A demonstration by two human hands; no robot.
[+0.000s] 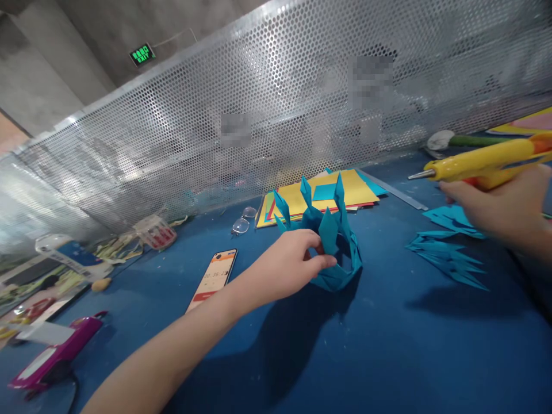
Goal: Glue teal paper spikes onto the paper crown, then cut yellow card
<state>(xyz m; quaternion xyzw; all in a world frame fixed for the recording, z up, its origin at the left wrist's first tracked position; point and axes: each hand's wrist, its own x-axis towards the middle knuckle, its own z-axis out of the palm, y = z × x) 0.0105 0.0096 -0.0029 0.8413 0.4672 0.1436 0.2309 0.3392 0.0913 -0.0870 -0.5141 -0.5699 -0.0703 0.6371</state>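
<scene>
Left hand (pixel 297 259) pinches paper crown (pixel 332 241) (grip closed).

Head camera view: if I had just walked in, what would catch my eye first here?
Probably the spiky teal paper ring in the middle of the blue table, pinched by the left hand. Next, the yellow glue gun held in the right hand at the right edge, its tip pointing left. Behind the ring lies a stack of coloured paper, and left of the hand a phone with a lit screen.
</scene>
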